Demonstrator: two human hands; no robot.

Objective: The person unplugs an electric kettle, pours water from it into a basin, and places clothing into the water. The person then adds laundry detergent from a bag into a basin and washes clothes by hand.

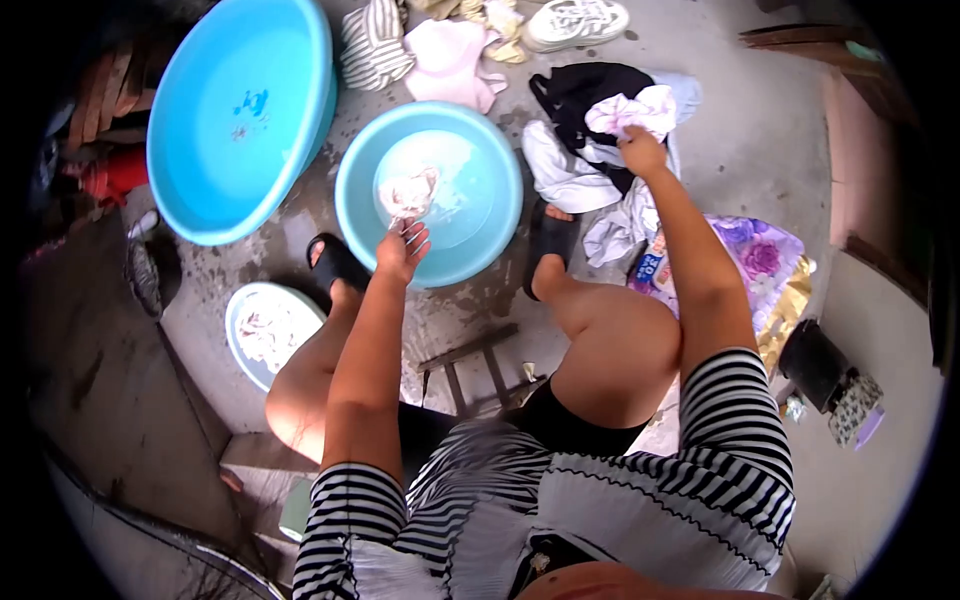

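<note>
My left hand [403, 248] is over the near rim of a round blue basin [479, 235], its fingers apart. Just beyond the fingertips, a whitish-pink cloth [406, 192] lies in the shallow water. Out to the right, my right hand [642, 152] has its fingers closed on a light pink cloth [640, 110]. That cloth is above a pile of clothes with a black garment [575, 98] and a white garment [565, 170] in it.
A larger blue tub [230, 120] stands at the upper left. A small basin [270, 325] with cloth is by my left leg. Striped cloth [375, 45], pink cloth [450, 60] and a white shoe [575, 22] lie beyond. A flowered bag [765, 255] is at the right.
</note>
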